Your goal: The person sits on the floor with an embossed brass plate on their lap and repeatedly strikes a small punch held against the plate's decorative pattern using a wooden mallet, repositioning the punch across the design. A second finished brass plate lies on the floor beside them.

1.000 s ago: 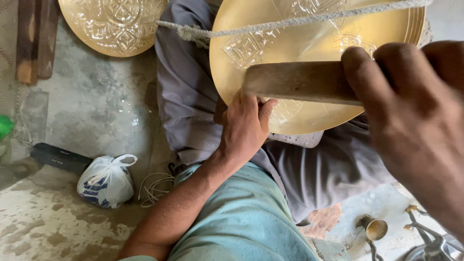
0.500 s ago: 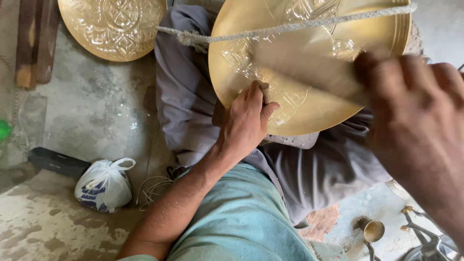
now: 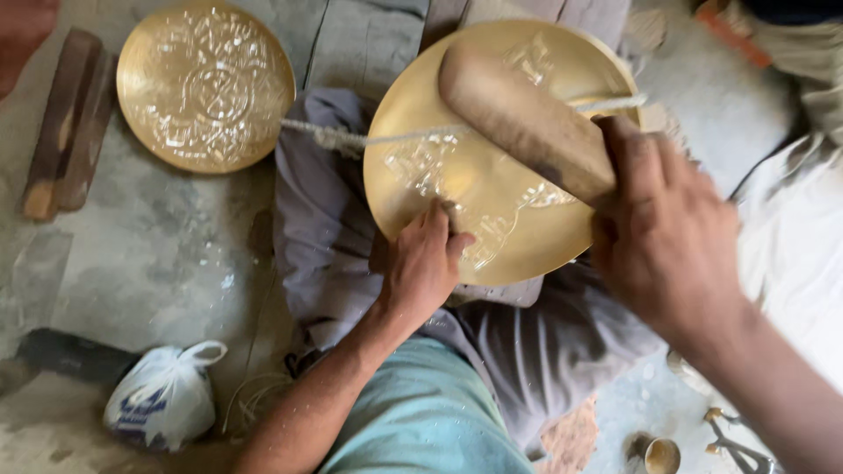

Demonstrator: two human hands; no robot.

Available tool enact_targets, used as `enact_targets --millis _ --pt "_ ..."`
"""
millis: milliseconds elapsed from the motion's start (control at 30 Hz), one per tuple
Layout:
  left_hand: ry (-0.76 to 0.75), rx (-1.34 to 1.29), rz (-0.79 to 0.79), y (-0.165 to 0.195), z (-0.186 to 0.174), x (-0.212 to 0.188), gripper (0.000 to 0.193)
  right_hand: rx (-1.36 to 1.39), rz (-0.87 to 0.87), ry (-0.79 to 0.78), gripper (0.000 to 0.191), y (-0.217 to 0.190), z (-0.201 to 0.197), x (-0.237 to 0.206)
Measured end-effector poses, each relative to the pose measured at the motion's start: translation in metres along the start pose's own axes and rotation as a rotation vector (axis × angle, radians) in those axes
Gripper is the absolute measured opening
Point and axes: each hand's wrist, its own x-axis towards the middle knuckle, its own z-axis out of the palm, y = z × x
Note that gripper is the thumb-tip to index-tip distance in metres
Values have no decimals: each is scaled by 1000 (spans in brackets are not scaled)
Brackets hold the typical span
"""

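A round brass plate [image 3: 492, 175] lay tilted across the seated person's lap, on grey cloth [image 3: 325, 228], its lower rim nearest the body and its upper rim toward the far edge of the floor. The left hand [image 3: 426, 263] rested on the plate's lower left rim, fingers pinched together on what looked like a small tool, too hidden to name. The right hand [image 3: 663, 237] was clamped around a wooden mallet [image 3: 522, 118], whose head lay over the plate's upper half. A twisted cord [image 3: 369, 138] ran across the plate, from its left rim to its right. There were two brass plates in all: the second, an embossed plate [image 3: 205, 83], lay flat on the concrete floor [image 3: 149, 263] at the far left, just beside two wooden sticks [image 3: 66, 123]. Bare floor lay open between that plate and one white plastic bag [image 3: 162, 395] at the near left. One small brass cup [image 3: 660, 455] stood at the near right edge.
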Motion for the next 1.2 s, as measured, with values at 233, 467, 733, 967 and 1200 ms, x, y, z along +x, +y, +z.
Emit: enact_targets --millis 233,467,733,967,1200 --pt "-40 3 -88 10 7 4 38 -35 -29 -2 46 9 1 4" --pt "-82 65 -171 13 8 8 36 -246 -115 -62 36 12 -2 8" --pt "-38 97 -122 6 16 10 32 -186 -69 -120 47 13 -2 15" --pt "-41 106 -175 9 22 18 43 1 -22 11 48 21 3 15" --pt "-11 31 -159 11 10 26 47 154 26 -49 53 17 -5 24"
